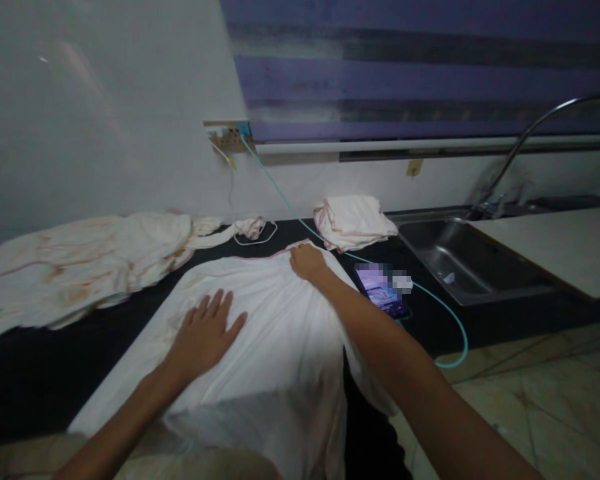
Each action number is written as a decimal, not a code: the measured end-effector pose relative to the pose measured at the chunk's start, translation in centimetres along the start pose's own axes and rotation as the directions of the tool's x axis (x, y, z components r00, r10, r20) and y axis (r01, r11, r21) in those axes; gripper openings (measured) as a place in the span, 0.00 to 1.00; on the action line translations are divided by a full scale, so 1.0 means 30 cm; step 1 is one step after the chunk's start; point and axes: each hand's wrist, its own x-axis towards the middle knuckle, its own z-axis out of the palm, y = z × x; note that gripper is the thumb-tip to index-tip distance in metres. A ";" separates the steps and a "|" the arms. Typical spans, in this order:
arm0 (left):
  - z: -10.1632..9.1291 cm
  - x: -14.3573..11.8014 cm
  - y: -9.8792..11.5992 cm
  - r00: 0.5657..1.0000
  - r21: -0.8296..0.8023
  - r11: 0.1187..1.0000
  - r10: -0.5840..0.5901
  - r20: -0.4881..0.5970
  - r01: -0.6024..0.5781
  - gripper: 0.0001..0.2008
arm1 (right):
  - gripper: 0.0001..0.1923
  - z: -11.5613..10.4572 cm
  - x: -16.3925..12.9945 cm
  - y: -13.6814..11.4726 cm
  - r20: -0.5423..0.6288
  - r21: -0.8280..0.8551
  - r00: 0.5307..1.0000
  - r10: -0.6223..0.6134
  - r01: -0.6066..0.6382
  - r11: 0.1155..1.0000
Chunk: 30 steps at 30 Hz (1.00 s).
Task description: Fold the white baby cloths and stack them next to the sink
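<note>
A white cloth (260, 333) with a thin reddish edge lies over the dark counter, and its near part hangs down over the front edge. Flat on its left side rests my left hand (205, 333), fingers spread, holding nothing. At the cloth's far edge my right hand (306, 260) is closed on the fabric, and creases run out from that grip. Just behind it sits a folded stack of white cloth (355, 220) with pinkish edging. A heap of loose, stained white cloth (90, 260) spreads along the counter to the left.
To the right lies a lit phone (383, 293), with a teal cable (463, 327) looping past it towards the wall socket (230, 138). Farther right are a steel sink (445, 257), a curved tap (520, 143) and a pale board (555, 243) partly over the sink.
</note>
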 end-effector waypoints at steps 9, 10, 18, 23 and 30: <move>-0.010 0.073 0.041 0.994 0.101 0.992 -0.083 0.074 0.076 0.45 | 0.41 -0.028 -0.304 -0.310 -0.047 0.165 0.989 0.139 -0.130 0.978; -0.007 0.077 0.026 0.997 0.080 0.996 -0.053 0.061 0.048 0.45 | 0.41 -0.020 -0.347 -0.320 -0.027 0.190 0.991 0.131 -0.124 0.974; -0.006 0.135 -0.238 0.968 -0.172 0.959 0.241 0.067 -0.227 0.37 | 0.34 0.014 -0.420 -0.176 -0.040 0.207 0.999 -0.028 0.035 0.978; -0.116 0.087 -0.130 0.967 -0.232 0.943 0.207 -0.148 -0.237 0.34 | 0.33 0.027 -0.405 -0.169 -0.067 0.166 0.996 -0.055 0.066 0.984; -0.130 -0.478 0.513 1.000 -0.700 0.714 0.008 0.007 -0.001 0.19 | 0.33 0.032 -0.401 -0.171 -0.076 0.148 0.996 -0.054 0.065 0.987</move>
